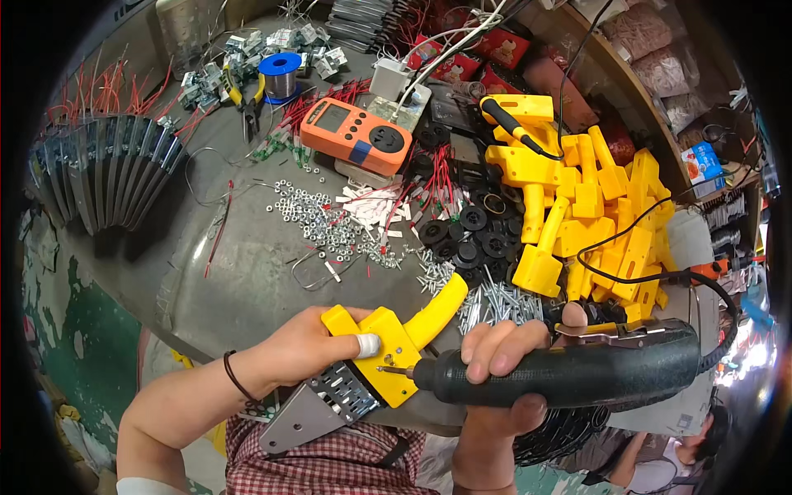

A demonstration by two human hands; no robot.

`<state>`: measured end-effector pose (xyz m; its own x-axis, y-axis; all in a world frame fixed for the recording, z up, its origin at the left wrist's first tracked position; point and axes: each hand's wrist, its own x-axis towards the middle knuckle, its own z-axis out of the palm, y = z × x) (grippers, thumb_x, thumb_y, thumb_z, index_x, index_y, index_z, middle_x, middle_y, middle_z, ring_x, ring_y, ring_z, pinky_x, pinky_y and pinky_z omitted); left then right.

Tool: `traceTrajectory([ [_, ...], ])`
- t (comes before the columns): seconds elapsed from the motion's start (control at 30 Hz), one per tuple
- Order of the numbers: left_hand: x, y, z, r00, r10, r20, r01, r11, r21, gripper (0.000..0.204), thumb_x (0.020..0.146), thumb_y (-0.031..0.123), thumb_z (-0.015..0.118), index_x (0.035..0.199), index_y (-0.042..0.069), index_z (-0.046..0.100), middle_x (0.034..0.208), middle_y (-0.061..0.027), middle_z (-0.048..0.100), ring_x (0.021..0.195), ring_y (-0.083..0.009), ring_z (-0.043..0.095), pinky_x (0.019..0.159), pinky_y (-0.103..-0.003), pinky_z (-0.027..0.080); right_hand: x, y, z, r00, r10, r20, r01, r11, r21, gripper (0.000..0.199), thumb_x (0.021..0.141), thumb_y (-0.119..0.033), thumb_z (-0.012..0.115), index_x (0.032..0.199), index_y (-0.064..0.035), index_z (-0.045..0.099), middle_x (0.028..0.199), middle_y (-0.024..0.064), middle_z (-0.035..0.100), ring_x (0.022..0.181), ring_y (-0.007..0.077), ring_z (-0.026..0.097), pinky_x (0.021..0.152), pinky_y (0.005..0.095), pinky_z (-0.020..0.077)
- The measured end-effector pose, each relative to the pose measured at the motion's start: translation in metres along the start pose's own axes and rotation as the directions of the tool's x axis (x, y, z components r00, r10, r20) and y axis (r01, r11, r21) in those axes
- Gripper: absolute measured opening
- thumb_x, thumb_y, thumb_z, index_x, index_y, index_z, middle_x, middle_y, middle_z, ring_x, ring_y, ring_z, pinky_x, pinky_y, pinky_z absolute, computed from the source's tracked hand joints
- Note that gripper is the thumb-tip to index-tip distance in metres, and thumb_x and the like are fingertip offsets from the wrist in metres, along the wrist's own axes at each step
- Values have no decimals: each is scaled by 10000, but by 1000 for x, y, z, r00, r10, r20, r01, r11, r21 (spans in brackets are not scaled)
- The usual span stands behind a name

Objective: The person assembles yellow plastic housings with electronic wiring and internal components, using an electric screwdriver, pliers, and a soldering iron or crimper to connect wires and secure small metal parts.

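My left hand (330,337), with white tape round the thumb, grips a yellow plastic housing (394,346) with a curved handle. A grey metal blade-like plate (301,418) with a perforated part sticks out of the housing toward my lap. My right hand (507,355) is wrapped round a black electric screwdriver (569,367) lying level. Its bit points left and its tip is at the face of the housing; whether it sits on a screw I cannot tell. Just beyond the housing lie loose silver screws (499,304).
Yellow housings (590,198) are heaped at the right, beside black round knobs (474,219). Nuts (318,214) spread over the middle of the grey table (239,289). An orange meter (355,136), solder spool (280,78), pliers (246,107) and fanned metal plates (107,177) stand farther off. The screwdriver's cord (726,305) loops right.
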<state>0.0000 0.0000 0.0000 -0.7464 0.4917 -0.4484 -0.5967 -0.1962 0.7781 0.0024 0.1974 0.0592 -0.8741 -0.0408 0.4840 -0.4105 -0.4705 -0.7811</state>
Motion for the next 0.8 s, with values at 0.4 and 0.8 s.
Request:
traceTrajectory([
  [0.4, 0, 2, 2, 1000, 7, -8, -7, 1000, -29, 469, 853, 209, 668, 1225, -50, 545, 1113, -85, 635, 1003, -135, 585, 916, -281, 439, -6, -7, 13, 1000, -4, 31, 4, 1000, -8, 720, 771, -255, 762, 1324, -129, 318, 811, 111, 605, 714, 274, 605, 693, 424, 496],
  [0.8, -2, 0, 7, 991, -18, -134, 15, 1000, -28, 438, 844, 180, 678, 1202, -43, 559, 1062, -82, 646, 950, -131, 603, 865, -275, 471, -11, 4, 15, 985, -116, 130, 132, 984, -123, 654, 813, -334, 727, 1313, -149, 349, 770, 69, 546, 598, 206, 556, 587, 353, 428],
])
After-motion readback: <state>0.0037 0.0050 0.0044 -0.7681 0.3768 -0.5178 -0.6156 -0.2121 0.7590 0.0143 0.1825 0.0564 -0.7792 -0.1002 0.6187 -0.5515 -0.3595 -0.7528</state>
